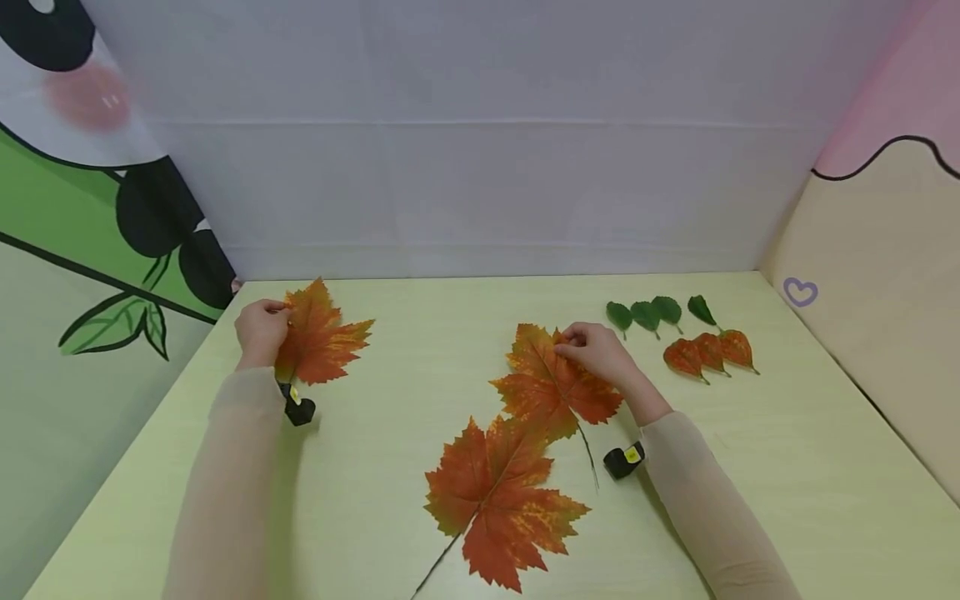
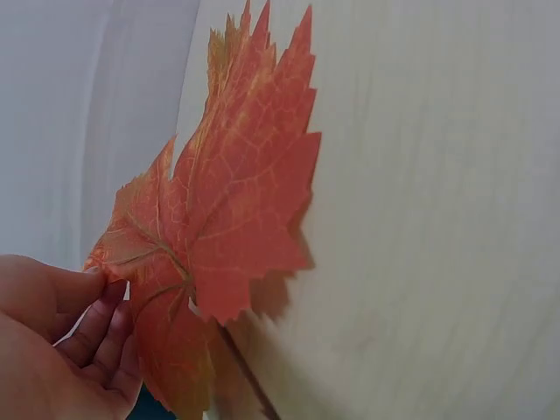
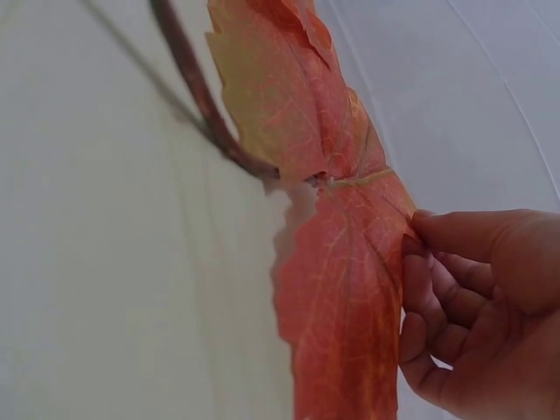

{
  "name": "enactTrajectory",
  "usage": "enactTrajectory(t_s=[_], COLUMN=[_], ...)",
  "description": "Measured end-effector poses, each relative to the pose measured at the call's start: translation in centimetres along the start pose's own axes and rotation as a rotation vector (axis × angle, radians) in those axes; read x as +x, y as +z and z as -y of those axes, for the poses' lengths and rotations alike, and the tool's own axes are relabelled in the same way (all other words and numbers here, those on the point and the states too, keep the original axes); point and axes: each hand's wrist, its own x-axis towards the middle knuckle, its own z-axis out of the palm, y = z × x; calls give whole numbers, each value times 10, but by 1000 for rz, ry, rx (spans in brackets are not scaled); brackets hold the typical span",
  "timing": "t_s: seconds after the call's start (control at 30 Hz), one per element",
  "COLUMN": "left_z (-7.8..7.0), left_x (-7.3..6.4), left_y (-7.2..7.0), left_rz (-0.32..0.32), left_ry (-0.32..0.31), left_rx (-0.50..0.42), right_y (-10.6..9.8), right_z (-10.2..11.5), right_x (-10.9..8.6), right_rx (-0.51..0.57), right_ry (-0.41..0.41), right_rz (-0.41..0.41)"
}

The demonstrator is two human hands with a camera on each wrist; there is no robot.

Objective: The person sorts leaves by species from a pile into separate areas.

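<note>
At the far left of the table, the left hand (image 1: 262, 332) pinches the edge of an orange-red maple leaf (image 1: 321, 337). In the left wrist view its thumb and fingertips grip this leaf (image 2: 245, 192) by a lobe, the dark stem pointing down. Right of centre, the right hand (image 1: 600, 354) pinches the upper right edge of a second maple leaf (image 1: 543, 379). The right wrist view has that leaf (image 3: 346, 262) between thumb and forefinger, its brown stem curving away. A third, larger maple leaf (image 1: 502, 508) lies nearest the camera, its top against the second leaf.
Several small green leaves (image 1: 667, 309) lie at the back right of the pale table (image 1: 405, 358). Below them are orange-red, pod-like leaves (image 1: 708, 352) in a row. A white cloth wall (image 1: 480, 192) stands behind, with printed panels at both sides.
</note>
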Motion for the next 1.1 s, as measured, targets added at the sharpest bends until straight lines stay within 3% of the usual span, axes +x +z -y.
enactTrajectory(t_s=[0.27, 0.53, 0.7, 0.9, 1.1], left_z=[14, 19, 13, 7, -4], left_x=[1, 6, 9, 2, -16], left_y=[-1, -1, -4, -9, -8], left_rz=[10, 16, 2, -5, 2], left_ry=[-78, -56, -28, -19, 15], left_rx=[-19, 15, 18, 7, -36], right_y=[0, 2, 0, 0, -1], right_z=[1, 1, 1, 2, 4], right_x=[-3, -3, 0, 1, -1], right_rx=[28, 38, 20, 10, 0], right_ry=[0, -12, -6, -2, 12], right_rz=[26, 30, 9, 7, 7])
